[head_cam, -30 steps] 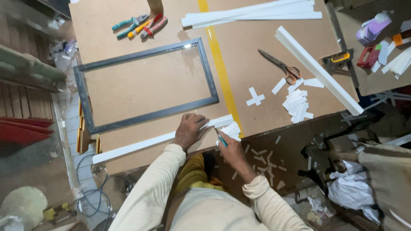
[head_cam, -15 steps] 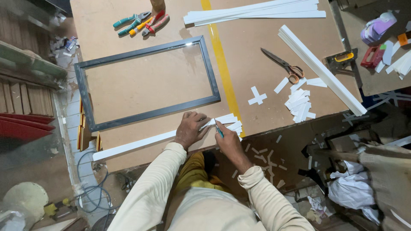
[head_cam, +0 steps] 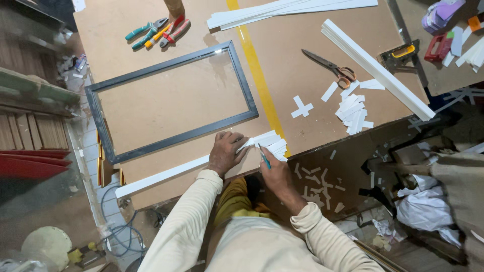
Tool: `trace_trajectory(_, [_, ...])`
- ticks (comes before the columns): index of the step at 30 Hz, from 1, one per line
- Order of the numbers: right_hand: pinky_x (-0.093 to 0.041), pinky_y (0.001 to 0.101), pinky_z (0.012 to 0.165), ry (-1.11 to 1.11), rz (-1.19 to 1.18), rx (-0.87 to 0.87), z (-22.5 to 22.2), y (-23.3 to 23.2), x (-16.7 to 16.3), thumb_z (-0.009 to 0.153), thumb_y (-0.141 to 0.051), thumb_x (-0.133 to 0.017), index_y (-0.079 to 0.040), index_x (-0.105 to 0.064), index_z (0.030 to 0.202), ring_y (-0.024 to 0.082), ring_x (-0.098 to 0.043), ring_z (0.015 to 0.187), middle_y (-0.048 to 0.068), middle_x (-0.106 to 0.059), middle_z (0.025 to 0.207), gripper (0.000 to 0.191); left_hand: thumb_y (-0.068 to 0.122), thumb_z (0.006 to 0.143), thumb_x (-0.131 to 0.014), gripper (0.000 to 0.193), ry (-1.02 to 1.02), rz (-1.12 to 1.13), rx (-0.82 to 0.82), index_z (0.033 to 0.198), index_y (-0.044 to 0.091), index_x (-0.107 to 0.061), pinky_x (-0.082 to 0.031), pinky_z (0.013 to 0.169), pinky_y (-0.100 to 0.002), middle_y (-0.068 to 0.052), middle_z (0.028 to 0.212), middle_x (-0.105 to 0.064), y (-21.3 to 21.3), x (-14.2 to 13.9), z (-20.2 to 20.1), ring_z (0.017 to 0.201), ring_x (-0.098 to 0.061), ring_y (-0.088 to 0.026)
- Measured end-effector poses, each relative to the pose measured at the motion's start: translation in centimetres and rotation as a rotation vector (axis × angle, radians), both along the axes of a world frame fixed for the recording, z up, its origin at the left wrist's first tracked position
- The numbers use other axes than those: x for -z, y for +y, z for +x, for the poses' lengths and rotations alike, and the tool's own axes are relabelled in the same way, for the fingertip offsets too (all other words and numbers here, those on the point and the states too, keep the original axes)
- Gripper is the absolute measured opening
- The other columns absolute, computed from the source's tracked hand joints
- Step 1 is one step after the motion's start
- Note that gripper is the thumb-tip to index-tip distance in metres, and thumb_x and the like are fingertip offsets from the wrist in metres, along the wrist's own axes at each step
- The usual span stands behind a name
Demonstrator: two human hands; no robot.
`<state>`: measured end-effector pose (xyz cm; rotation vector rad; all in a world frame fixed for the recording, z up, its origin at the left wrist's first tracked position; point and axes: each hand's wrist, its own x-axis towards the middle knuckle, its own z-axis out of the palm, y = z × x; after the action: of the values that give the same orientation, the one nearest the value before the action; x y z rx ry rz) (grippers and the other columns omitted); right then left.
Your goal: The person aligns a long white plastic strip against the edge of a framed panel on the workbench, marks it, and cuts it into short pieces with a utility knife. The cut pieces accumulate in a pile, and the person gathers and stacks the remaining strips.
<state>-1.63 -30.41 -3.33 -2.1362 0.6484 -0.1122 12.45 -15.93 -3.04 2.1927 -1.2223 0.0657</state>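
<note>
White strip [head_cam: 166, 174] lies along the near edge of the bench [head_cam: 212, 100], w/ its right end under the left hand [head_cam: 225, 152]. That hand presses flat on it, fingers spread a bit, fingertips touching a fanned stack of short white pieces [head_cam: 269, 142] just to its right. Right hand [head_cam: 275, 174] is closed round a small teal-handled tool [head_cam: 264, 158], prob. a cutter or pen, can't tell which; tip sits at the stack, right between both hands.

Beyond the left hand, a grey rectangular frame [head_cam: 171, 100] lies flat on the bench, near but not touching the strip. Further off past the frame, several pliers [head_cam: 156, 31] w/ coloured grips. Beyond the right hand: yellow tape line [head_cam: 257, 75] across the bench, a white cross-shaped piece [head_cam: 301, 107], a heap of short white offcuts [head_cam: 353, 111], scissors [head_cam: 330, 67] w/ orange handles, and a long white bundle [head_cam: 373, 68] lying diagonally. More long strips [head_cam: 287, 9] at the far edge. Small white scraps on the floor [head_cam: 317, 184] right of the right hand.
</note>
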Motion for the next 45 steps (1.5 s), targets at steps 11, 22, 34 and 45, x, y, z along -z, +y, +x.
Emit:
trace_trajectory(11, [-0.055,0.0502,0.070,0.206,0.020,-0.119,3.1,-1.0,-0.1,0.091,-0.023,-0.059,-0.023,-0.060,0.142,0.045,-0.070,0.077,0.028,-0.067,0.082,0.051,0.023,0.085,-0.080,0.028,0.016,-0.003,0.005,0.110,0.011,-0.075,-0.046,0.090,-0.043,-0.003,0.105,-0.067,-0.1,0.4,0.3,0.097,-0.063,-0.023])
trace_trajectory(22, [-0.055,0.0525,0.080,0.104,-0.058,-0.082,-0.9,-0.6,1.0,0.090,-0.022,-0.062,-0.020,-0.064,0.140,0.047,-0.067,0.093,0.028,-0.070,0.095,0.050,0.024,0.086,-0.079,0.027,-0.025,-0.008,-0.005,0.111,0.013,-0.075,-0.044,0.091,-0.045,-0.003,0.102,-0.068,-0.8,0.4,-0.4,0.096,-0.063,-0.024])
trace_trajectory(34, [-0.055,0.0515,0.073,-0.023,-0.052,-0.058,2.6,-0.9,-0.8,0.094,-0.022,-0.062,-0.013,-0.063,0.138,0.048,-0.067,0.091,0.030,-0.069,0.093,0.045,0.024,0.082,-0.081,0.030,0.068,-0.040,-0.004,0.109,0.013,-0.075,-0.045,0.093,-0.044,-0.004,0.104,-0.067,-0.1,0.6,-0.1,0.100,-0.064,-0.024])
trace_trajectory(45, [-0.055,0.0510,0.070,0.065,-0.010,-0.115,3.6,-0.1,-1.7,0.091,-0.020,-0.060,-0.017,-0.063,0.139,0.047,-0.069,0.084,0.029,-0.069,0.088,0.048,0.026,0.084,-0.081,0.027,-0.002,0.002,-0.009,0.106,0.012,-0.076,-0.045,0.087,-0.041,-0.002,0.104,-0.068,0.4,1.0,0.1,0.096,-0.062,-0.024])
